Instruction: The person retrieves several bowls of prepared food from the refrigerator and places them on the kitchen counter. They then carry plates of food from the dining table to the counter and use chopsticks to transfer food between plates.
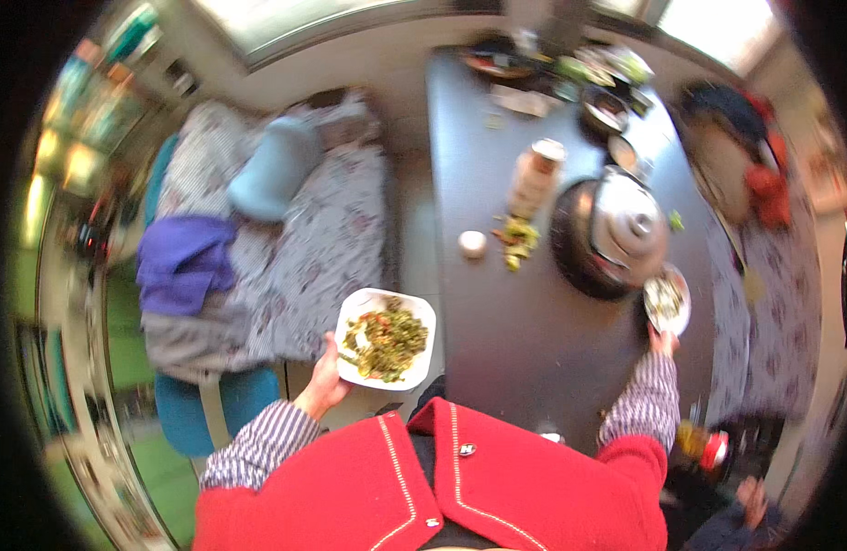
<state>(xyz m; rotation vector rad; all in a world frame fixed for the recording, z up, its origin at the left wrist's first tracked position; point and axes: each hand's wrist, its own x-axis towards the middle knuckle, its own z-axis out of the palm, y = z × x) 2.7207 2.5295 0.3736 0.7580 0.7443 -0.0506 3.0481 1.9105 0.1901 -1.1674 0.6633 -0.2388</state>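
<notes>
My left hand [329, 381] grips the side of a white square bowl [348, 377], held level off the near left edge of the dark table [520, 337]. The bowl contains cooked greens [399, 341] with reddish bits. Over on the table's right side, my right hand [663, 341] has hold of a small white dish [682, 318] with some food in it. I cannot tell whether this dish rests on the tabletop. Just beyond it stands a shiny metal kettle or lidded pot [633, 227] with a dark round body beneath.
Food scraps [516, 242] lie beside a tall can or bottle [536, 178] and a small white round object [472, 244]. Pans and vegetables [606, 72] crowd the far end. Left is a cloth-covered sofa [341, 241] with a purple cloth [186, 262]. Another person's hand [752, 501] shows lower right.
</notes>
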